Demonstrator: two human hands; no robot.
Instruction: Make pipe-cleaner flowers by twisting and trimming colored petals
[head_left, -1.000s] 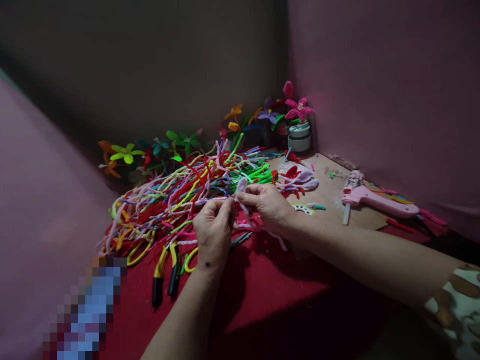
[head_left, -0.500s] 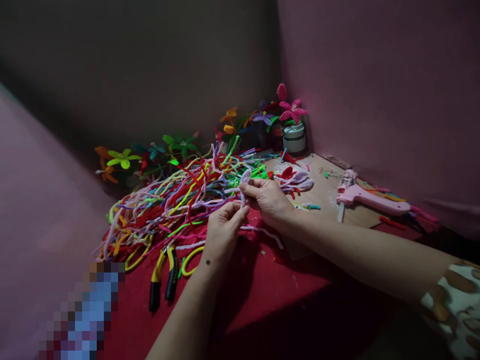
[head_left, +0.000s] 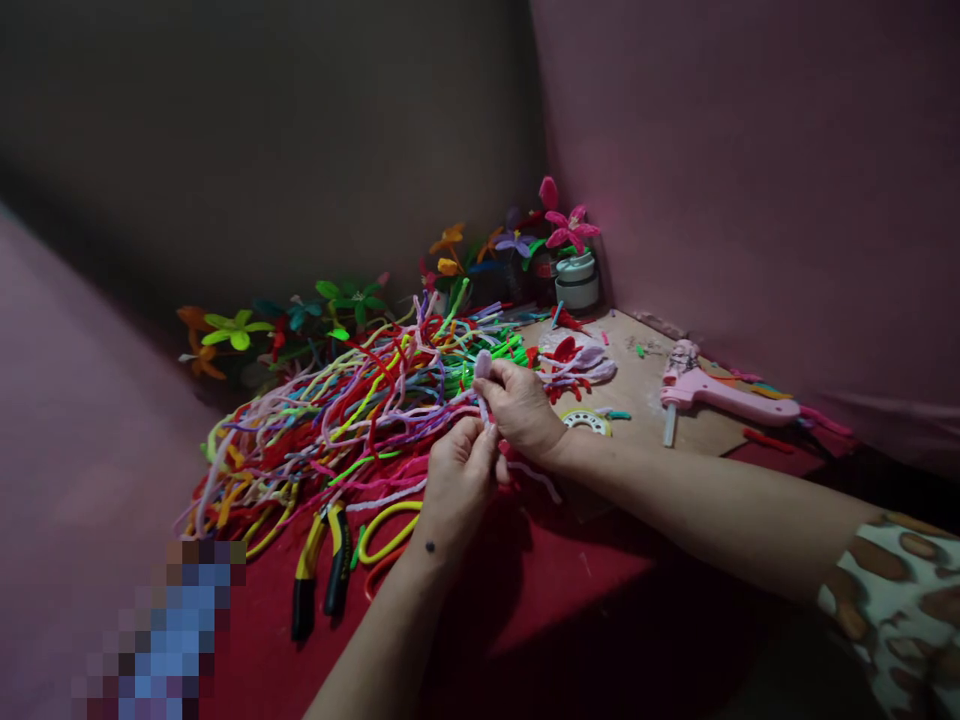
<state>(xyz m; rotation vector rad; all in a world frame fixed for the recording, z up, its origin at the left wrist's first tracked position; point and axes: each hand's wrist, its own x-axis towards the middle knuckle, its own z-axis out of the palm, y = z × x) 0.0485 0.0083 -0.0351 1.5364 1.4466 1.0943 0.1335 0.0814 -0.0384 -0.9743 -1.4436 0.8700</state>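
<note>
Between my two hands is a pale lilac pipe cleaner [head_left: 483, 366], bent at the top into a rounded petal-like loop. My right hand [head_left: 523, 408] pinches it just below the loop with thumb and forefinger. Lower down, my left hand [head_left: 462, 474] pinches its stem. The hands are close together, almost touching, over the front edge of a large heap of colourful pipe cleaners [head_left: 330, 410]. Several finished lilac petal loops [head_left: 592, 365] lie beyond my right hand, along with red ones [head_left: 564, 350].
Yellow-and-black pliers [head_left: 321, 570] and yellow-handled scissors [head_left: 390, 530] rest on the red cloth [head_left: 570, 600]. A pink glue gun [head_left: 724, 395] sits on a board at right, with a white roll [head_left: 586, 423] nearer. Pipe-cleaner flowers [head_left: 236, 328] and a white pot [head_left: 576, 282] stand along the wall.
The view has shifted slightly. My hands have come closer together on the pipe cleaner, my right hand lower and turned. The white roll and an orange scissor handle now show more.
</note>
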